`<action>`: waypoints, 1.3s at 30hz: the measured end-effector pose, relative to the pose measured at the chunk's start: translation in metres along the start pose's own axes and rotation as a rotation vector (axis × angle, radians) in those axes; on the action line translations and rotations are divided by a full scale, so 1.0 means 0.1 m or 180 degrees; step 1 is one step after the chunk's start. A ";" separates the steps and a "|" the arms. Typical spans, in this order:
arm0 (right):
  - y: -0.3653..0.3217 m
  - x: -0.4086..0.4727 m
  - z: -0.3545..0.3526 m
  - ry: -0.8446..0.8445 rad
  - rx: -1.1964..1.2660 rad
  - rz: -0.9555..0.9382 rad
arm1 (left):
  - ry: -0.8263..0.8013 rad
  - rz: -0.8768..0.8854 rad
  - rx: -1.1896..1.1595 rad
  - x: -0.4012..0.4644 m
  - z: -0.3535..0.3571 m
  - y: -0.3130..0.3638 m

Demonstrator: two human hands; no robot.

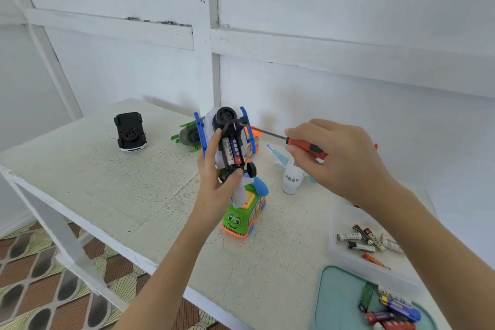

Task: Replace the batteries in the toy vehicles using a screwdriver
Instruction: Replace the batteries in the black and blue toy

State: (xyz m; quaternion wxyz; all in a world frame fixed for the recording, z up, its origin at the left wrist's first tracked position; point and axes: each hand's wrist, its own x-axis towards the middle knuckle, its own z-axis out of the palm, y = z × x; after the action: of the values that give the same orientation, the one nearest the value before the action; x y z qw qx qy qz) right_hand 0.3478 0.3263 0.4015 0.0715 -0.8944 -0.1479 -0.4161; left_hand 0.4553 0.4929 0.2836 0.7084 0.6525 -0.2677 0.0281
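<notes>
Teal tray [337, 300] overhangs table [107, 190] edge; hands [214, 182] hold toy [231, 147], screwdriver [305, 145].

A worn white table [112, 195] is carrying an upturned black toy car [130, 131], a green toy bus [242, 218], a white toy plane [292, 177], a clear tray of batteries [348, 252] and a teal lid [340, 303] holding more.

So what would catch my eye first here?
The left hand holds a toy car upside down at table centre, its batteries showing, while the right hand aims a red screwdriver at it. Loose batteries fill two trays at the near right, by a green bus.
</notes>
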 end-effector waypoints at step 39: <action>0.06 -0.30 -0.08 0.0068 -0.0386 0.0769 | -0.0780 -0.0258 -0.0242 -0.13 0.37 0.04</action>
State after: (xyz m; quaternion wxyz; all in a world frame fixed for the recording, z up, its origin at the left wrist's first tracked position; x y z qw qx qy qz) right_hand 0.3253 0.3125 0.3840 0.0685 -0.9038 -0.0130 -0.4222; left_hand 0.4298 0.4632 0.2824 0.6952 0.6340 -0.3266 -0.0906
